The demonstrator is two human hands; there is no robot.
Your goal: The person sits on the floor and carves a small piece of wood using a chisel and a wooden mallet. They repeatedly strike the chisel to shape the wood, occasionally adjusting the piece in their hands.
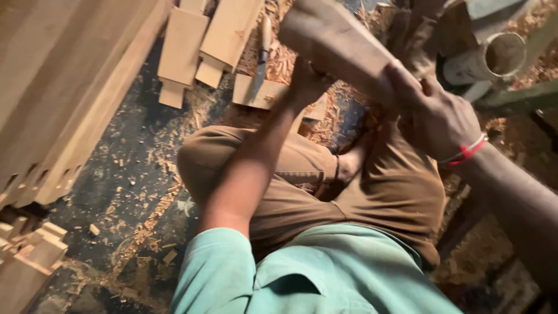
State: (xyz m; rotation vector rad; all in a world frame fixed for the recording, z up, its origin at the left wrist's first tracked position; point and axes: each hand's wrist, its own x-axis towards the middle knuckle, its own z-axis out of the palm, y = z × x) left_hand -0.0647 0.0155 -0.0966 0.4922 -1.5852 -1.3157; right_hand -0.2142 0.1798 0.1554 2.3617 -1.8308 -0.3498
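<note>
The wooden block (337, 40) is motion-blurred, hiding the left hand's (305, 81) fingers; the frame's edge crops the block's top.

Probably a woodworking shop: shavings (279, 61), cut boards (183, 43).

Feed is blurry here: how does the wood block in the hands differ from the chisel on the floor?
The block is thick, all wood, held up by both hands; the chisel is slim, metal-bladed, lying untouched on a board. The block shows blurred, the chisel sharp. Both are pale at the wooden part.

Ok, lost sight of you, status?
Left hand and right hand both grip the wood block. Chisel lies on floor beyond. Shavings all around.
</note>
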